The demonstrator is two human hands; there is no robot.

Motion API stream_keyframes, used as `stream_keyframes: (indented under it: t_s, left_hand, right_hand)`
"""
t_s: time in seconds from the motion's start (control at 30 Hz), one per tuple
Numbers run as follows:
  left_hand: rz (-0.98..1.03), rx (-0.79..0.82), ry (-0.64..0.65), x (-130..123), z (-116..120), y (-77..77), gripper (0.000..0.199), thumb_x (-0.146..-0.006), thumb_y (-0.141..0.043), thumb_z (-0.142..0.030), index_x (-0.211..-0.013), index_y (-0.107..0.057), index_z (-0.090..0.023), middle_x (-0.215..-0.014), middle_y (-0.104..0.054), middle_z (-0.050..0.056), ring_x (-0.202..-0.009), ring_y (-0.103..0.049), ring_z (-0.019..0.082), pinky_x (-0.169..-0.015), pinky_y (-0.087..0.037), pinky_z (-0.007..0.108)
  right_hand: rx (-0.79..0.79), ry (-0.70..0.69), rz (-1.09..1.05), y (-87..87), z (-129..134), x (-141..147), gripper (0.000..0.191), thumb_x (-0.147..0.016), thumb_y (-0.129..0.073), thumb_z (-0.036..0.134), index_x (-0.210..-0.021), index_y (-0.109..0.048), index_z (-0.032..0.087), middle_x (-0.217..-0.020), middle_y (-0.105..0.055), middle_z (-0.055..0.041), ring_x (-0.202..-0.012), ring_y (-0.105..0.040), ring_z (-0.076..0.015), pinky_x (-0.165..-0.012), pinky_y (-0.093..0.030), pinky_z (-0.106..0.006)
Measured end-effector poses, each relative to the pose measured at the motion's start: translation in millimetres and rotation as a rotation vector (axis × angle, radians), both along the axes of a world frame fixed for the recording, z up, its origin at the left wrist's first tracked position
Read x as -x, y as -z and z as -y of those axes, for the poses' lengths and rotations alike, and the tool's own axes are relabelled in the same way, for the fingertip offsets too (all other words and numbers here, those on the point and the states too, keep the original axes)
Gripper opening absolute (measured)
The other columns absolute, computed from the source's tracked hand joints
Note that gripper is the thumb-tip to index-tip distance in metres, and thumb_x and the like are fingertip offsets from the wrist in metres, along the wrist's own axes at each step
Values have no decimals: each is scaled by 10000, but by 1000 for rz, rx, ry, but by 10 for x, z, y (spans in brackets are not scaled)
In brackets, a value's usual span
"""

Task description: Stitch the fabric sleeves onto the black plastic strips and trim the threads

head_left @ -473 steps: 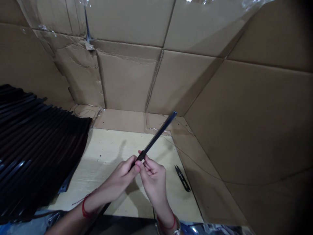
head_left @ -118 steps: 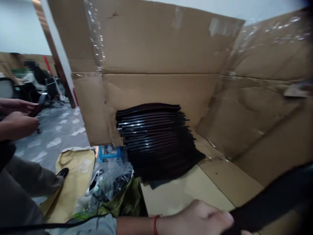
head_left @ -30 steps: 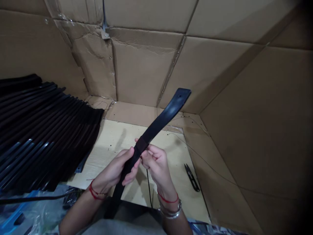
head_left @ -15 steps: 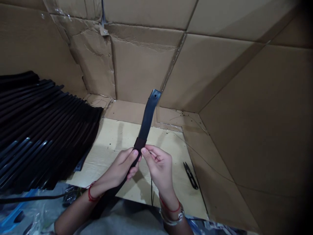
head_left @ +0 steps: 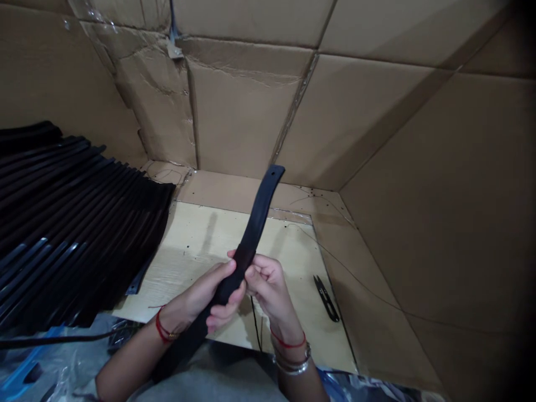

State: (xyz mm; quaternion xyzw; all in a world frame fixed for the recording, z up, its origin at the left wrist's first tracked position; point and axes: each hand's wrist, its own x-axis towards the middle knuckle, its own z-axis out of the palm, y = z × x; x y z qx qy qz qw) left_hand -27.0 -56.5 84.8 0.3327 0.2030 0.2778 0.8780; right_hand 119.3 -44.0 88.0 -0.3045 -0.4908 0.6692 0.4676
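A long black strap (head_left: 257,215) slants up from my lap, its bare, smooth end curved and pierced by a small hole. Lower down, a dark fabric-like sleeve (head_left: 228,283) covers it. My left hand (head_left: 215,290) is closed around the covered part, thumb on top and fingers beneath. At the sleeve's right edge, close to its upper end, my right hand (head_left: 266,282) pinches with thumb and forefinger; what lies between the fingertips is too small to make out. A thin dark cord (head_left: 255,326) hangs below my right hand.
Many similar dark strips (head_left: 79,234) lie fanned side by side on the left. Black thread snips (head_left: 326,298) rest on the pale board (head_left: 188,229) at right. Cardboard walls (head_left: 247,111) enclose the back and sides. A loose thread (head_left: 355,273) trails rightward.
The strap has tipped lower and turned, its free end shifting right and down. My left fingers now show around its underside. My right hand has moved slightly down, still pinching at the sleeve's edge.
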Motion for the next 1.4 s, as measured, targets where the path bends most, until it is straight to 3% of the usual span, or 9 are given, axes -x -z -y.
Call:
stream_keyframes:
  t_s: [0.1,0.3,0.47,0.6,0.77,0.93,1.1,1.27,1.4]
  left_hand:
    - [-75,-53,83,7,-1,-19,626,-843,-284,-723,-634,-500,-174,-349,-340,-68,-260,-298,79,-276,-295,198]
    - [-568,-460,-588,-57,108,-184,351,-840,-609,-486,-772,-552,-146,-643,-469,-35,-571,-400,58,-511,-317,153]
    - [-204,-217,-433,-44,137,-81,438,-873,-487,-581,-713,-454,-174,-504,-249,-99,-416,-164,33,-380,-140,160]
    - [-86,-149,-89,-2,-30,-49,567,-861,-311,-705,-673,-451,-188,-412,-309,-85,-314,-249,55,-317,-214,180]
    - [-539,-374,-613,-61,-77,-133,426,-861,-538,-544,-676,-479,-165,-535,-487,-36,-467,-433,56,-454,-338,149]
    - [-271,-82,-33,-48,-6,-180,556,-889,-253,-668,-679,-456,-194,-397,-282,-96,-302,-180,59,-316,-162,197]
    - [-555,-483,-489,-23,30,-149,425,-874,-477,-583,-798,-527,-167,-621,-501,-21,-523,-422,77,-482,-314,180]
    - [-373,-297,-134,40,37,-120,519,-886,-345,-638,-767,-528,-167,-493,-388,-64,-375,-282,65,-385,-234,198]
    - [-705,-578,-506,27,65,-179,361,-801,-611,-527,-832,-559,-172,-623,-515,-9,-552,-431,113,-526,-328,209]
  right_hand:
    - [-4,34,-15,-35,8,-5,384,-763,-728,468,-954,-712,136,-568,-573,8,-423,-423,-80,-425,-338,-200]
    - [7,240,82,-199,54,62,340,-788,-718,403,-993,-703,132,-520,-393,65,-416,-217,-45,-377,-169,-184]
    - [68,79,-15,-280,105,105,306,-834,-666,410,-932,-696,121,-471,-413,67,-393,-150,-31,-376,-118,-184]
    - [-103,268,168,-288,111,152,359,-854,-638,391,-600,-566,149,-476,-544,3,-382,-358,-64,-383,-239,-195]
    - [-193,521,209,-245,49,154,343,-863,-615,415,-633,-546,171,-469,-456,45,-392,-408,-81,-379,-299,-193]
    - [-42,225,125,-254,-24,53,348,-774,-707,479,-780,-643,137,-476,-402,63,-370,-261,-50,-345,-229,-188]
    - [-57,432,106,-250,-5,39,347,-762,-729,468,-718,-623,140,-477,-349,74,-405,-225,-46,-351,-199,-181]
    - [18,60,-1,-235,36,9,443,-709,-767,490,-939,-705,117,-501,-399,64,-400,-205,-32,-358,-156,-179]
    - [-31,316,4,-234,62,72,349,-713,-782,414,-912,-706,137,-662,-598,-25,-519,-470,-91,-421,-363,-187]
